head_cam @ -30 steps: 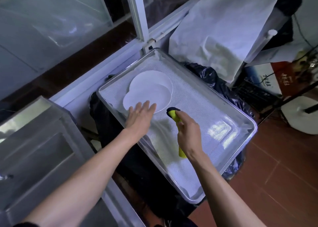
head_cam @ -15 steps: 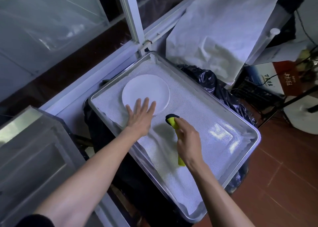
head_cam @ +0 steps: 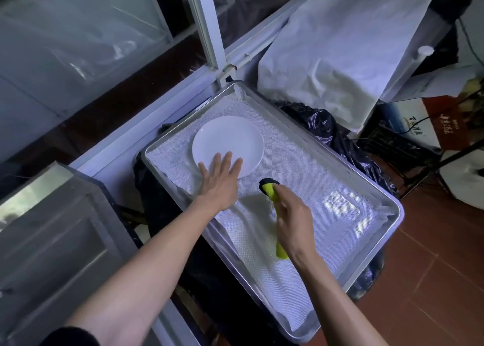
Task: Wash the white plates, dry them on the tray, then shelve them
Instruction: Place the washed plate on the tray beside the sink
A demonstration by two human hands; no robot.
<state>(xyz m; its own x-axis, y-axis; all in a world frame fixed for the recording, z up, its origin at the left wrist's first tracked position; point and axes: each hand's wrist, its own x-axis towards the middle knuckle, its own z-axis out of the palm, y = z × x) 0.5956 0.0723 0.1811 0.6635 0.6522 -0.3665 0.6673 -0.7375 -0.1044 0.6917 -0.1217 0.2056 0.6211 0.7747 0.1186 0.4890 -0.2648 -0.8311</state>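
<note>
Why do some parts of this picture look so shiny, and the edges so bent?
Head view: light from above bounces off the tray's liner as a bright glare patch near the right hand; the white plate under the left hand looks washed out; the wide-angle lens curves straight lines.

— Room on the tray (head_cam: 387, 216)?
— Wide bare liner toward the right corner and near edge.
— In the way?
— White plate (head_cam: 230, 141) by the far-left corner, left hand (head_cam: 218, 180) flat on its rim, right hand (head_cam: 293, 214) with yellow cloth (head_cam: 269, 189) mid-tray.
</note>
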